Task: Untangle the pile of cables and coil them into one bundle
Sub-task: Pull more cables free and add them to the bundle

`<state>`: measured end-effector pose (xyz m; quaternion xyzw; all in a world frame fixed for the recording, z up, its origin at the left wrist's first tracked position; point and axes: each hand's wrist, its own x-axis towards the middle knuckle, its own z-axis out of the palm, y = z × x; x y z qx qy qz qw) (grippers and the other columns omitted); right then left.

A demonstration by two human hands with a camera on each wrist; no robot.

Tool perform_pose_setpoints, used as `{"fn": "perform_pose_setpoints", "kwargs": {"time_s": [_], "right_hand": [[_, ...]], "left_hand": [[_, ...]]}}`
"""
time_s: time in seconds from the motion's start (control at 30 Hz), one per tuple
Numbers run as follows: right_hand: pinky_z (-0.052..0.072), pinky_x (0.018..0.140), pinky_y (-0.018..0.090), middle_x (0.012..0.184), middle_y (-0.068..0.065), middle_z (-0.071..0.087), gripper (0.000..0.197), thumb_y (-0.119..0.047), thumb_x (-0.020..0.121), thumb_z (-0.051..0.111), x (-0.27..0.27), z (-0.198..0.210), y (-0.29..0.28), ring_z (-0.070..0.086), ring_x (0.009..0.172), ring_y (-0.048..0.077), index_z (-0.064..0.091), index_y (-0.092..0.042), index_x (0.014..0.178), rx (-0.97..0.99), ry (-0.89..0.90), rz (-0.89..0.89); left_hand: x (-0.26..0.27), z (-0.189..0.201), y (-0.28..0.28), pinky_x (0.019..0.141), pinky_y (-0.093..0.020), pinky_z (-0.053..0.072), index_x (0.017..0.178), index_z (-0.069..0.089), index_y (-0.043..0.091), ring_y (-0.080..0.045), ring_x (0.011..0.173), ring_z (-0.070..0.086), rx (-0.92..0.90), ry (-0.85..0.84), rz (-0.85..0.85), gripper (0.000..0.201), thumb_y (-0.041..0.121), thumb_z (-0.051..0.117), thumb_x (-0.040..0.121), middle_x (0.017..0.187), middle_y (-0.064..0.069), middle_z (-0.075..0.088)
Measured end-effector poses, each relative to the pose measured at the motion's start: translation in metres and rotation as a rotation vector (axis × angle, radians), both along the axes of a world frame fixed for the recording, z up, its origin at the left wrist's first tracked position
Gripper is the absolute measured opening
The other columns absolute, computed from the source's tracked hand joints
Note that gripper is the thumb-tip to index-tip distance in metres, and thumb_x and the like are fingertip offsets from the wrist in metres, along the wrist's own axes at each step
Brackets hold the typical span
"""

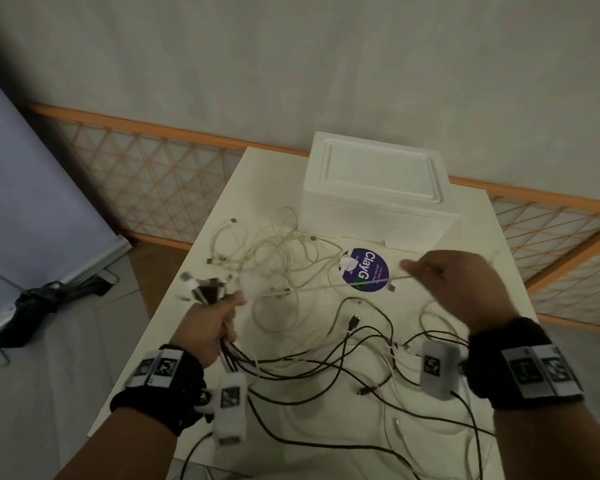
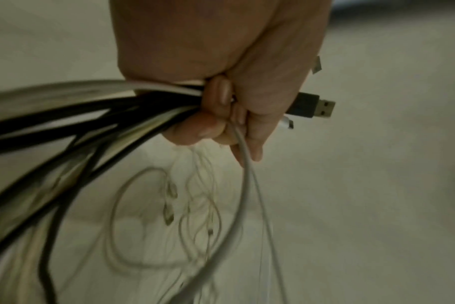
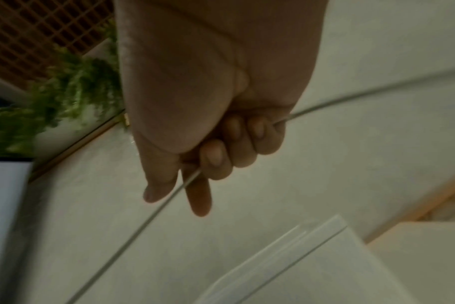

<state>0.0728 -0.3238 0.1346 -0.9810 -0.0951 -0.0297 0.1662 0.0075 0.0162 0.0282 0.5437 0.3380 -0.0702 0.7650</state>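
Both hands grip cables (image 1: 291, 362): left hand (image 1: 208, 327) bundle, right hand (image 1: 465, 285) one

Left hand (image 1: 210, 323) plug cluster: blurred in the head view; separate plugs cannot be counted.
Gripped cables (image 2: 96, 115): smeared by motion at the left-wrist frame's left edge and cut off there.
White cable (image 3: 153, 218): cut off at both right-wrist frame edges.
Purple sticker (image 1: 368, 270): small print is illegible; part is covered by cables.
Table (image 1: 326, 438): near edge is cut off at the bottom.
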Motion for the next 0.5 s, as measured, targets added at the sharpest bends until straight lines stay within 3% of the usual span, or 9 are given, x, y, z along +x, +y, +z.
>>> {"fn": "perform_pose_setpoints", "kwargs": {"time_s": [0.1, 0.2, 0.3, 0.37, 0.43, 0.5], "right_hand": [[0.047, 0.058, 0.033, 0.059, 0.004, 0.061, 0.056, -0.057, 0.089, 0.045, 0.007, 0.008, -0.036, 0.057, 0.060, 0.022, 0.062, -0.012, 0.062, 0.028, -0.076, -0.133], [0.038, 0.052, 0.029, 0.058, 0.002, 0.058, 0.049, -0.054, 0.088, 0.050, 0.013, -0.011, -0.063, 0.055, 0.061, 0.023, 0.057, -0.017, 0.056, -0.082, -0.032, -0.221], [0.039, 0.059, 0.030, 0.064, -0.001, 0.058, 0.038, -0.047, 0.089, 0.054, 0.018, -0.038, -0.087, 0.055, 0.068, 0.023, 0.056, -0.021, 0.061, -0.200, 0.114, -0.333], [0.041, 0.062, 0.031, 0.066, 0.003, 0.058, 0.037, -0.042, 0.091, 0.052, 0.018, -0.052, -0.110, 0.055, 0.068, 0.025, 0.058, -0.018, 0.063, -0.253, 0.179, -0.393], [0.042, 0.060, 0.033, 0.062, 0.006, 0.057, 0.050, -0.047, 0.093, 0.045, 0.014, -0.059, -0.136, 0.054, 0.062, 0.025, 0.058, -0.013, 0.060, -0.231, 0.207, -0.471], [0.038, 0.054, 0.033, 0.058, 0.010, 0.053, 0.069, -0.061, 0.093, 0.029, 0.007, -0.063, -0.166, 0.051, 0.056, 0.024, 0.055, -0.007, 0.059, -0.191, 0.233, -0.537]], "left_hand": [[-0.002, -0.012, 0.026, 0.036, -0.016, 0.030, 0.090, 0.061, 0.007, -0.007, 0.032, 0.029, -0.077, 0.074, 0.177, 0.019, 0.025, 0.061, 0.093, 0.045, 0.007, 0.037], [-0.005, -0.019, 0.027, 0.038, -0.019, 0.030, 0.091, 0.062, 0.006, -0.008, 0.035, 0.029, -0.010, 0.089, 0.135, 0.023, 0.028, 0.059, 0.094, 0.045, 0.007, 0.039], [-0.006, -0.016, 0.015, 0.042, -0.024, 0.034, 0.084, 0.061, 0.006, -0.009, 0.035, 0.031, 0.012, 0.093, 0.074, 0.028, 0.031, 0.056, 0.096, 0.059, 0.002, 0.063], [-0.007, -0.014, 0.014, 0.039, -0.020, 0.037, 0.078, 0.057, 0.008, -0.009, 0.033, 0.031, -0.054, 0.099, 0.129, 0.032, 0.034, 0.054, 0.096, 0.073, -0.003, 0.072], [-0.009, -0.016, 0.021, 0.037, -0.018, 0.036, 0.067, 0.047, 0.014, -0.009, 0.034, 0.029, -0.112, 0.067, 0.266, 0.038, 0.037, 0.054, 0.096, 0.055, 0.002, 0.061], [-0.012, -0.017, 0.030, 0.036, -0.015, 0.029, 0.060, 0.035, 0.019, -0.008, 0.032, 0.023, -0.189, 0.014, 0.403, 0.046, 0.038, 0.051, 0.098, 0.044, 0.007, 0.034]]}}
